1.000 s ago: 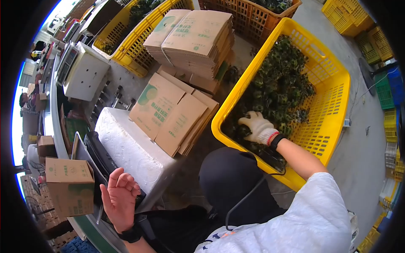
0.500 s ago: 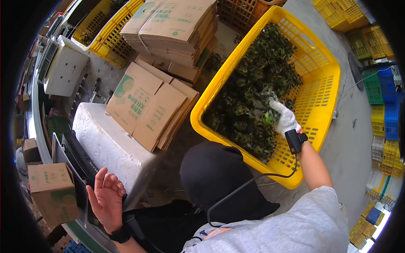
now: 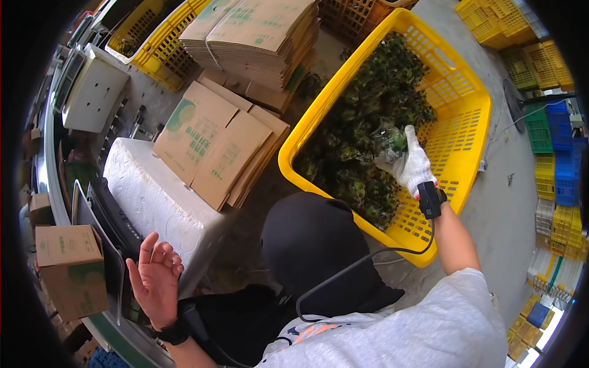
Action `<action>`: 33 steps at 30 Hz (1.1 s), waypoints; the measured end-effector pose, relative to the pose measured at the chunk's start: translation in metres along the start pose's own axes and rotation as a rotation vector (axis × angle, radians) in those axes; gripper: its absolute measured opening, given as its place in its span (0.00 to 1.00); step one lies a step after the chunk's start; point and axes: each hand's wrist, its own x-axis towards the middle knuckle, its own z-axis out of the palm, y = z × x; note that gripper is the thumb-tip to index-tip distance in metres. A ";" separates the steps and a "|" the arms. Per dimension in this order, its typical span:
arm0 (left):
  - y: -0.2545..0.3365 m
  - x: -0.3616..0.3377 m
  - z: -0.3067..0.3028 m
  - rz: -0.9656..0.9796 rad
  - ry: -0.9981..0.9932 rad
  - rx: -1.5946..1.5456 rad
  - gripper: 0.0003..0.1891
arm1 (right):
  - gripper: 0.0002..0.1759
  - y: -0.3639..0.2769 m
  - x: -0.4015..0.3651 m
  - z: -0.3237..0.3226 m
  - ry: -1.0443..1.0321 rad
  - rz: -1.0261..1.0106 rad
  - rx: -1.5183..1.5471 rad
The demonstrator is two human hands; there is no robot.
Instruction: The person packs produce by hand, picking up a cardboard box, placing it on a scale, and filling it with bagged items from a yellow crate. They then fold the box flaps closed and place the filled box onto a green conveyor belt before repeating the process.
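A white glove covers my right hand (image 3: 412, 161), which reaches into the big yellow crate (image 3: 454, 138). Its fingers are around a clear-wrapped green item (image 3: 396, 142), just above a pile of dark green wrapped items (image 3: 350, 132) filling the crate's left part. My left hand (image 3: 157, 282) is bare and raised, palm up, with its fingers apart and slightly curled. Nothing is in it. It is beside the white foam box (image 3: 162, 190) and wears a black wrist strap.
Flattened cartons (image 3: 211, 144) lie on the foam box, and a tied carton stack (image 3: 251, 30) stands behind. A small cardboard box (image 3: 70, 270) is at the far left. Another yellow crate (image 3: 165, 52) stands at the upper left. Stacked crates (image 3: 558, 165) line the right side.
My right hand has turned, its forefinger now pointing upward, and the wrapped green item sits farther up in its grasp. My left hand has hardly moved.
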 end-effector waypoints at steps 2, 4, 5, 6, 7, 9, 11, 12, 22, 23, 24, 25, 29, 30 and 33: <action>0.000 0.000 -0.001 -0.010 -0.005 -0.009 0.35 | 0.48 0.012 0.014 -0.006 0.036 -0.364 -0.218; 0.000 0.001 -0.003 -0.010 -0.010 -0.013 0.35 | 0.50 0.012 0.035 -0.026 -0.074 -0.410 -0.556; 0.001 0.001 -0.004 -0.014 -0.017 -0.017 0.36 | 0.47 0.016 0.030 -0.021 -0.017 -0.387 -0.595; 0.001 0.000 -0.004 -0.013 -0.013 -0.014 0.36 | 0.45 0.020 0.028 -0.016 0.040 -0.365 -0.633; 0.001 0.000 -0.004 -0.013 -0.017 -0.014 0.36 | 0.45 0.022 0.028 -0.015 0.037 -0.361 -0.634; 0.002 -0.001 -0.004 -0.011 -0.018 -0.011 0.36 | 0.37 0.028 0.027 -0.014 0.017 -0.339 -0.667; 0.002 -0.002 -0.004 -0.003 -0.028 -0.017 0.36 | 0.32 0.025 0.020 -0.011 -0.001 -0.370 -0.903; 0.003 -0.002 -0.004 0.000 -0.026 -0.018 0.36 | 0.28 0.023 0.017 -0.012 -0.015 -0.402 -1.138; 0.006 -0.012 -0.001 0.041 -0.103 -0.094 0.37 | 0.62 0.045 0.031 -0.014 -0.028 -0.202 -2.328; 0.007 -0.013 0.000 0.036 -0.112 -0.074 0.37 | 0.62 0.050 0.026 -0.009 -0.009 -0.253 -2.311; 0.009 -0.014 0.003 0.026 -0.128 -0.064 0.37 | 0.62 0.055 0.036 -0.013 0.009 -0.293 -2.309; 0.010 -0.015 0.004 0.024 -0.148 -0.021 0.36 | 0.59 0.061 0.024 -0.003 -0.016 -0.349 -2.344; 0.011 -0.021 0.004 0.049 -0.248 -0.031 0.28 | 0.26 0.056 0.188 -0.126 -0.163 -0.552 -1.922; 0.010 -0.022 0.005 0.054 -0.268 -0.046 0.26 | 0.27 0.051 0.193 -0.134 -0.165 -0.742 -2.104; 0.012 -0.030 0.010 0.048 -0.268 0.041 0.28 | 0.31 0.038 0.160 -0.092 -0.216 -0.592 -1.528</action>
